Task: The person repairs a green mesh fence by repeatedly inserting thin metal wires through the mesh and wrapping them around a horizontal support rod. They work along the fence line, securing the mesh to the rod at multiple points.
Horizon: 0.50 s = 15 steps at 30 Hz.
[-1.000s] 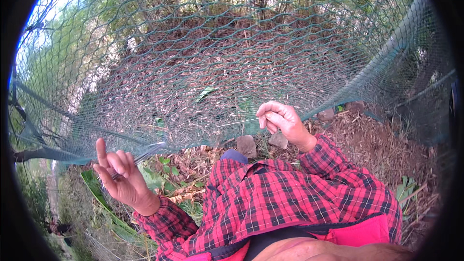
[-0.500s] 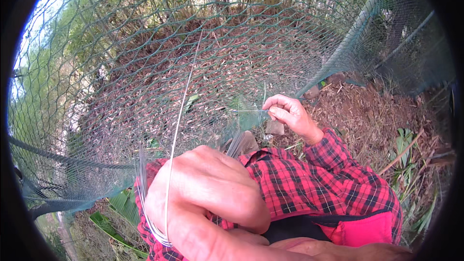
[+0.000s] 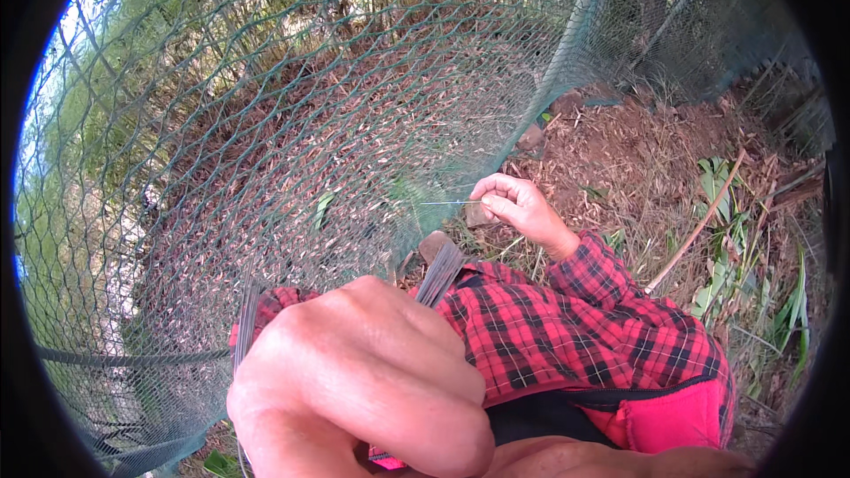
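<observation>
My right hand, in a red and black plaid sleeve, is held out in front of the net. Its thumb and fingers pinch a thin, straight piece of wire, whose tip points left toward the green mesh net. Large in the lower foreground is my left hand, curled into a fist. A bundle of thin grey wires sticks out on both sides of this fist. The fist hides the bundle's middle.
A taut pale green edge of the net slants down the upper right. Dark rope crosses the lower left. Stones, dry leaf litter, a stick and green leaves lie on the ground.
The view has shifted, so net edge and ground sit farther left. My left fist looks larger, and the long pale wire across it is no longer seen. My right hand still pinches its wire.
</observation>
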Each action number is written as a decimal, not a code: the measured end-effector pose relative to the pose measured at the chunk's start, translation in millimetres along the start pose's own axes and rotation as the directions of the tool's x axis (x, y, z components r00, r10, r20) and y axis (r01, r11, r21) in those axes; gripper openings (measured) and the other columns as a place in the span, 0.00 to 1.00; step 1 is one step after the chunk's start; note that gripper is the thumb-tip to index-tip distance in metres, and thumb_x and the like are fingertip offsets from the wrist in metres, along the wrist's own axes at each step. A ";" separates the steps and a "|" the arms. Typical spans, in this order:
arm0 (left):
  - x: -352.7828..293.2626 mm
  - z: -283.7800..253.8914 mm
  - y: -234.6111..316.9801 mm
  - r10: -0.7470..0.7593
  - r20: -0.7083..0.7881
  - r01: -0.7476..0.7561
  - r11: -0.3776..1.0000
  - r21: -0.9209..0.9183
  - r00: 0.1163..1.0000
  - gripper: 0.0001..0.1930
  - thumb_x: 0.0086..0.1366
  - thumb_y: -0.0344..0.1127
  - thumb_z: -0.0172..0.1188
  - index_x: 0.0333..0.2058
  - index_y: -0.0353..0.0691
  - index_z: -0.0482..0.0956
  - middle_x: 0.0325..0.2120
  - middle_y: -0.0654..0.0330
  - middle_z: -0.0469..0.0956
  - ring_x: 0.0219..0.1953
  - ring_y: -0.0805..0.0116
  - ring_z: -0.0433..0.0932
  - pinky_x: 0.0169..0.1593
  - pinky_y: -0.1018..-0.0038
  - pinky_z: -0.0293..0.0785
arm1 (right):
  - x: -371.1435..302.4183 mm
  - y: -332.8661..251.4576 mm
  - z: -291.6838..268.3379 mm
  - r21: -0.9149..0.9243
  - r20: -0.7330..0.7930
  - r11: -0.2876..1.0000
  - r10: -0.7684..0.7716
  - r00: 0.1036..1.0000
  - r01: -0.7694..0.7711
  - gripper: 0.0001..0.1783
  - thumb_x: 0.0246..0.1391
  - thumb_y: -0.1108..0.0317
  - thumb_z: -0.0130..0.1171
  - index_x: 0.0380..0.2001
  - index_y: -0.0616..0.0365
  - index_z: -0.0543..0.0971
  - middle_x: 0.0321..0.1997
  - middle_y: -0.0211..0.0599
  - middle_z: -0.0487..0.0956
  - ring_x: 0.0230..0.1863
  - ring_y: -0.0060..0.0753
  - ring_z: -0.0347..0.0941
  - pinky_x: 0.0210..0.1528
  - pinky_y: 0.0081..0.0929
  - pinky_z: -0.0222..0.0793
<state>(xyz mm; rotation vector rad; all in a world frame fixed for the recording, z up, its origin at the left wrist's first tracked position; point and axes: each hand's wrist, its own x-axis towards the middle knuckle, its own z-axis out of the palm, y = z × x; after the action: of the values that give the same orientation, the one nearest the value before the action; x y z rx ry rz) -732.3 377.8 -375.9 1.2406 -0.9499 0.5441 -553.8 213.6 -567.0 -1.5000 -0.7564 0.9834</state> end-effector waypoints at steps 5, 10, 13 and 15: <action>-6.5 36.8 -16.6 0.029 -0.381 0.105 0.939 0.327 0.924 0.11 0.65 0.33 0.47 0.23 0.38 0.72 0.12 0.61 0.65 0.09 0.76 0.58 0.12 0.81 0.51 | 0.3 27.9 -3.5 0.017 0.007 0.998 -0.061 0.998 0.061 0.09 0.58 0.70 0.48 0.39 0.60 0.73 0.24 0.22 0.70 0.25 0.11 0.62 0.25 0.11 0.57; 1.4 44.7 19.4 -0.176 -0.680 0.592 0.672 0.445 0.711 0.14 0.67 0.34 0.40 0.24 0.37 0.68 0.09 0.63 0.63 0.09 0.77 0.54 0.13 0.81 0.49 | 0.5 36.1 -2.9 0.097 -0.010 0.994 -0.046 0.999 0.046 0.08 0.56 0.71 0.49 0.38 0.61 0.74 0.24 0.23 0.71 0.27 0.12 0.65 0.30 0.13 0.62; 8.7 32.9 18.4 -0.145 -0.416 0.319 0.865 0.387 0.898 0.13 0.65 0.36 0.42 0.23 0.38 0.67 0.10 0.62 0.63 0.10 0.75 0.55 0.15 0.79 0.51 | 0.1 37.1 -3.9 0.093 -0.032 0.996 -0.006 0.999 0.009 0.09 0.57 0.70 0.47 0.38 0.61 0.74 0.24 0.23 0.71 0.26 0.12 0.63 0.28 0.13 0.59; 21.5 19.1 14.1 -0.206 -0.212 0.261 0.922 0.284 0.955 0.13 0.64 0.37 0.43 0.22 0.38 0.67 0.10 0.62 0.63 0.11 0.74 0.55 0.16 0.78 0.52 | 0.8 38.5 -6.7 0.062 -0.025 0.998 -0.031 0.999 0.033 0.09 0.57 0.70 0.47 0.38 0.61 0.74 0.24 0.23 0.71 0.27 0.13 0.64 0.30 0.14 0.60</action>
<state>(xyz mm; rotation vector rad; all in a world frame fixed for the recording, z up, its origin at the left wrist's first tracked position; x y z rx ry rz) -738.0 360.5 -349.5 1.5360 -0.5658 0.6176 -549.7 205.2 -604.9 -1.4391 -0.7243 0.9553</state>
